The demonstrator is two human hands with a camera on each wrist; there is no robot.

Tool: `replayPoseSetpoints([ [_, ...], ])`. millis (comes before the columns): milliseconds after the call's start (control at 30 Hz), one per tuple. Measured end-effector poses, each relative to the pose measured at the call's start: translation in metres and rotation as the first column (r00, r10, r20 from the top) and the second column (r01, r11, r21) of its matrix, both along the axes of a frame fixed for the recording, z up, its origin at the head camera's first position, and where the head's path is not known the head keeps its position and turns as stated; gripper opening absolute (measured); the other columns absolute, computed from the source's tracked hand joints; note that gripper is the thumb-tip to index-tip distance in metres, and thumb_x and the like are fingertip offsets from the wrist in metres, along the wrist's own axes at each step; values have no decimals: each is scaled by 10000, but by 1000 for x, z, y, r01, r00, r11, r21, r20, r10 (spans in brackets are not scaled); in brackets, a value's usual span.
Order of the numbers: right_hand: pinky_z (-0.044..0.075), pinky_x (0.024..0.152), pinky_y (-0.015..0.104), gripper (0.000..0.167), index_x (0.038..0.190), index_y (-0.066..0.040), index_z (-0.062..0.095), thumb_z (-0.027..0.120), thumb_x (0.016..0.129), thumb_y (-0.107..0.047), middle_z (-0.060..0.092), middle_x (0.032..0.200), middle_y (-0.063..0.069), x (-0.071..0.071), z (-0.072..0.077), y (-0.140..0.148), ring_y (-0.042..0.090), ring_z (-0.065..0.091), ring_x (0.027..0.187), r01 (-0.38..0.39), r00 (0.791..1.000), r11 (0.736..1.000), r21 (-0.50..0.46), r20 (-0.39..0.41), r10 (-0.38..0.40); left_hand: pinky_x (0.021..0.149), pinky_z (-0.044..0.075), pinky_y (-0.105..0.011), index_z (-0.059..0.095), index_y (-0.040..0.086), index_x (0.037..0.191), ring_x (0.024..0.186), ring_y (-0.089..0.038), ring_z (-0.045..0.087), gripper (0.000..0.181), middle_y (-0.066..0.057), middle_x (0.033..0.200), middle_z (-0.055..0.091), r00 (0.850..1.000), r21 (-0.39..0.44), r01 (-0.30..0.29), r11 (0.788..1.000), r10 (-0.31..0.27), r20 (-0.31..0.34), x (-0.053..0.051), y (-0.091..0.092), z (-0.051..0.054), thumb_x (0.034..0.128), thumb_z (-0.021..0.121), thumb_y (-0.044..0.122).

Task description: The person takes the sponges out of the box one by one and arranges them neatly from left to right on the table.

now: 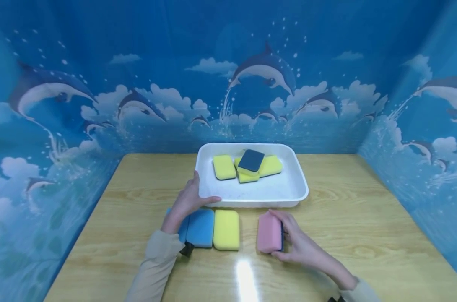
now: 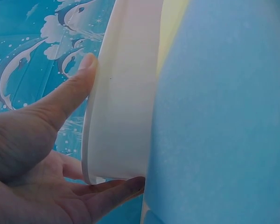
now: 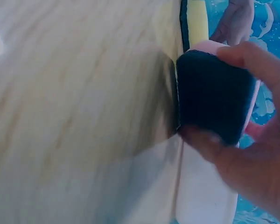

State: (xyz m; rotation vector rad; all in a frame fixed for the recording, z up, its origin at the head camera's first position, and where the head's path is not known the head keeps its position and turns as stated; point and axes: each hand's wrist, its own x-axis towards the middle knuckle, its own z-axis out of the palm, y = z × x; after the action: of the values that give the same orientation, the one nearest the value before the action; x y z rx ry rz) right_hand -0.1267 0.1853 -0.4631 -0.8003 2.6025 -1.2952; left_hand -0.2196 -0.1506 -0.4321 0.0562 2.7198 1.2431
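Observation:
My right hand (image 1: 300,245) holds a pink sponge (image 1: 269,233) with a dark scouring side, tilted on edge in front of the tray. In the right wrist view, thumb and fingers pinch this sponge's dark pad (image 3: 214,93) at its edges. My left hand (image 1: 188,197) touches the near left corner of the white tray (image 1: 251,203), thumb along the front and fingers spread along the left side. In the left wrist view, its thumb and fingers lie straight against the tray wall (image 2: 121,116). Below that hand, a blue sponge (image 1: 201,228) lies beside a yellow sponge (image 1: 226,230).
Inside the tray, at the back, are several yellow sponges (image 1: 224,167), one with its dark side (image 1: 252,160) up on top of others. Another blue sponge (image 1: 183,228) is partly hidden by the left wrist. A dolphin-print curtain (image 1: 228,105) surrounds the wooden table (image 1: 364,218).

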Motion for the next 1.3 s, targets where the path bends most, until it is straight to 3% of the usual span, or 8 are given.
replayPoseSetpoints([
  [100,503,992,516,1019,1571,-82,244,878,776,-148,368,1506,229,3,2,6,459,501,1292,55,999,995,88,-4,-54,1085,381,-627,-12,117,1635,1303,-409,453,1229,-261,1549,347,1000,8,15,1000,-15,-18,-1,-1,0,814,854,414],
  [267,400,1071,606,969,1555,-36,311,866,803,-288,386,1539,246,5,9,10,460,439,1365,155,987,954,256,-11,-158,1080,386,-626,-24,124,1635,1303,-409,454,1247,-258,1555,336,1000,9,18,1000,-18,-5,-1,-2,0,808,850,449],
  [367,489,1009,533,999,1566,-31,307,879,782,-265,415,1517,245,1,10,10,433,512,1290,169,984,951,260,20,-180,1077,389,-625,-32,134,1636,1299,-412,457,1247,-258,1553,336,1000,5,13,1000,-13,5,-1,-2,0,810,848,448],
  [467,568,873,383,1036,1578,-49,301,897,755,-250,455,1482,220,-5,9,8,320,591,1154,169,984,956,238,20,-179,1074,391,-629,-19,139,1636,1286,-412,462,1235,-257,1539,349,1000,7,6,1000,-6,3,-1,-2,0,812,851,433],
  [600,550,773,264,978,1542,-2,367,894,764,-276,466,1482,222,-15,10,-1,195,597,1017,154,986,958,242,27,-166,1080,386,-627,-18,121,1636,1292,-412,455,1235,-256,1546,342,1000,10,2,1000,-2,1,0,-2,-1,814,850,428],
  [867,523,707,225,912,1488,34,444,898,756,-267,428,1514,247,-20,17,-29,139,576,890,77,991,962,262,82,-102,1073,392,-631,-30,115,1634,1304,-409,452,1246,-261,1554,336,1000,25,17,1000,-17,-19,-1,-2,-2,812,852,428],
  [1300,520,698,206,957,1482,-57,485,928,696,-375,469,1465,104,-13,13,-53,103,569,874,163,974,943,290,104,-200,1077,383,-641,-19,163,1638,1324,-404,429,1255,-232,1565,330,999,83,43,996,-40,-34,1,-4,-2,792,849,488],
])
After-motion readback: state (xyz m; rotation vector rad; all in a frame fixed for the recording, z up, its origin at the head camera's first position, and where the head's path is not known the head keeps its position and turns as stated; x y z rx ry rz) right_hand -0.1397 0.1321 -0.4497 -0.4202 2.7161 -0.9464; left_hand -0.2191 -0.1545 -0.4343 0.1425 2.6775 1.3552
